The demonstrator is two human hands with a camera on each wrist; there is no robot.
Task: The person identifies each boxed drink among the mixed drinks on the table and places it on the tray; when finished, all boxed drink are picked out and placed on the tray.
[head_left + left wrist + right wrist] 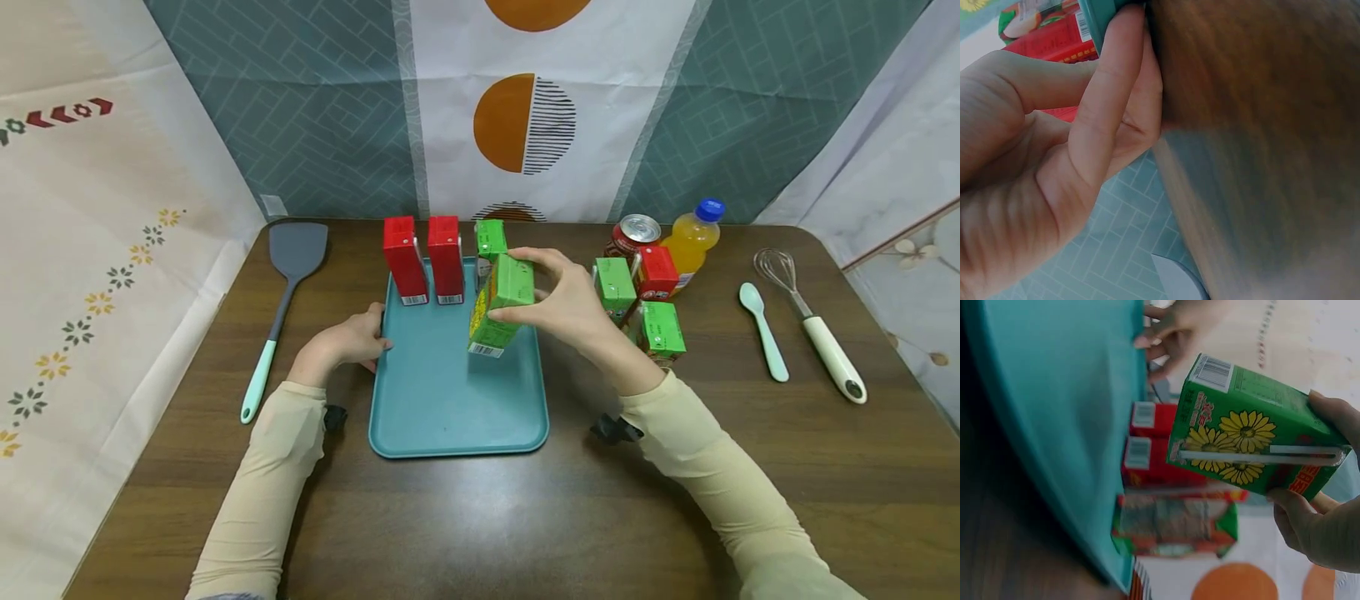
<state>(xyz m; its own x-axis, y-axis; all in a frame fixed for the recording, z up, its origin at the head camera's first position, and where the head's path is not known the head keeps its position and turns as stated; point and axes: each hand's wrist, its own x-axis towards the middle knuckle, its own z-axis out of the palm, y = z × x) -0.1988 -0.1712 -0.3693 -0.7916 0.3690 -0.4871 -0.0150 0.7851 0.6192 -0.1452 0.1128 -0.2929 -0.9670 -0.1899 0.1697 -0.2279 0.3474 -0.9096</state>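
Glossy cardboard with printed yellow flowers and a pale straw marks the green carton (1241,434), tilted over the far right part of a smooth teal tray (457,400); the grip of the right hand (562,296) pinches it between thumb and fingers. The left hand (348,337) holds the tray's left rim, thumb over the edge.

Counted on the tray: two upright red cartons (405,260) and one more green carton (491,239), all along the far rim. Right of it cluster two green boxes (662,329), one red box (657,268), one metal can (637,229) and one plastic bottle (690,242) of orange liquid.

One flat grey spatula (282,312) lies left; one spoon (763,333) and one wire whisk (825,346) lie far right. Open tray floor runs from the cartons to the rounded near corners, with wood-grained desk (450,533) in front.
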